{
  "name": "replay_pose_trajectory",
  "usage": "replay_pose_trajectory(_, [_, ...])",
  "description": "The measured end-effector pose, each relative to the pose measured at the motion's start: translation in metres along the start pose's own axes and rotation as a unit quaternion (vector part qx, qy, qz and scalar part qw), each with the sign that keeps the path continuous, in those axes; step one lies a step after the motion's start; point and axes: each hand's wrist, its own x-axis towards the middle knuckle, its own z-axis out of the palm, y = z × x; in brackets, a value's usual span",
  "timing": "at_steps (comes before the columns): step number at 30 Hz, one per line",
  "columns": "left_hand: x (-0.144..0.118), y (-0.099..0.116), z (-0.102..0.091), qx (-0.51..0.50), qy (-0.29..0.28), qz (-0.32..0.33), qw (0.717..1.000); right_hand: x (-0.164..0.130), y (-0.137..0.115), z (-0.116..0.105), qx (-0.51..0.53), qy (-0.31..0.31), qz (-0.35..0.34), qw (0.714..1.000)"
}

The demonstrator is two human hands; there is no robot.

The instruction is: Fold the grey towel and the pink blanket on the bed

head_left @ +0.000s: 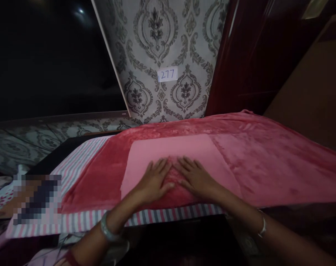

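Note:
My left hand [156, 181] and my right hand [197, 178] lie palm down side by side, their fingers outstretched and partly spread. Both press on a red and pink plush cloth [98, 181] spread over the table. Under them is a smoother pale pink piece [181, 145] with a darker red fuzzy patch [175, 184] between the hands. Whether this piece is a folded part of the plush cloth or separate, I cannot tell. Beneath lies a striped white, pink and grey cloth [81, 157], showing at the left and along the front edge.
A large dark television screen [51, 59] stands at the back left. Patterned wallpaper [156, 33] bears a paper label [168, 74] reading 277. Dark red wooden panelling [245, 59] and a brown board [314, 81] rise at right. Cloth items and a blurred-out patch [37, 199] sit at left.

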Motion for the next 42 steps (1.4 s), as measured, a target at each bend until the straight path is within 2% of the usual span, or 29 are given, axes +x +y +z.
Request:
replay_pose_trajectory(2, [-0.013, 0.016, 0.014, 0.008, -0.003, 0.024, 1.000, -0.008, -0.007, 0.011, -0.002, -0.015, -0.014, 1.000])
replay_pose_trajectory(5, [-0.016, 0.016, 0.021, 0.024, 0.008, 0.031, 0.999, -0.008, 0.000, 0.016, -0.008, -0.021, -0.019, 1.000])
replay_pose_trajectory(9, [-0.016, -0.009, 0.012, 0.052, 0.006, 0.004, 0.999, -0.008, 0.029, 0.011, -0.016, -0.011, 0.009, 1.000])
replay_pose_trajectory(13, [-0.029, -0.042, 0.006, 0.069, 0.027, -0.086, 0.993, -0.021, 0.069, 0.009, -0.031, 0.009, 0.094, 0.995])
replay_pose_trajectory(17, [-0.049, -0.073, 0.006, 0.040, 0.030, -0.154, 0.987, -0.034, 0.105, 0.016, 0.003, 0.035, 0.162, 0.986])
replay_pose_trajectory(21, [-0.061, -0.094, 0.000, 0.011, 0.020, -0.207, 0.978, -0.041, 0.135, 0.020, 0.042, 0.050, 0.146, 0.987])
replay_pose_trajectory(23, [-0.065, -0.095, -0.007, 0.024, 0.032, -0.245, 0.969, -0.046, 0.139, 0.014, 0.031, 0.079, 0.146, 0.986])
replay_pose_trajectory(25, [-0.069, -0.082, -0.014, 0.053, 0.071, -0.252, 0.964, -0.053, 0.127, 0.005, -0.001, 0.145, 0.153, 0.978])
replay_pose_trajectory(26, [-0.070, -0.070, -0.016, 0.066, 0.093, -0.233, 0.966, -0.057, 0.114, 0.000, -0.016, 0.182, 0.144, 0.973])
replay_pose_trajectory(28, [-0.071, -0.037, -0.014, 0.080, 0.121, -0.144, 0.979, -0.065, 0.076, -0.004, -0.038, 0.239, 0.086, 0.967])
replay_pose_trajectory(31, [-0.069, 0.016, 0.004, 0.076, 0.085, 0.037, 0.993, -0.071, 0.010, 0.006, -0.062, 0.223, -0.047, 0.972])
replay_pose_trajectory(32, [-0.067, 0.030, 0.013, 0.077, 0.074, 0.071, 0.992, -0.072, -0.007, 0.013, -0.067, 0.193, -0.070, 0.976])
replay_pose_trajectory(34, [-0.065, 0.045, 0.030, 0.087, 0.072, 0.092, 0.989, -0.073, -0.026, 0.028, -0.077, 0.158, -0.088, 0.981])
replay_pose_trajectory(36, [-0.065, 0.046, 0.042, 0.103, 0.079, 0.079, 0.988, -0.075, -0.026, 0.039, -0.084, 0.147, -0.083, 0.982])
replay_pose_trajectory(38, [-0.068, 0.037, 0.045, 0.114, 0.086, 0.063, 0.988, -0.079, -0.015, 0.041, -0.093, 0.149, -0.070, 0.982])
replay_pose_trajectory(42, [-0.085, 0.010, 0.035, 0.121, 0.106, 0.018, 0.987, -0.091, 0.016, 0.036, -0.115, 0.166, -0.022, 0.979])
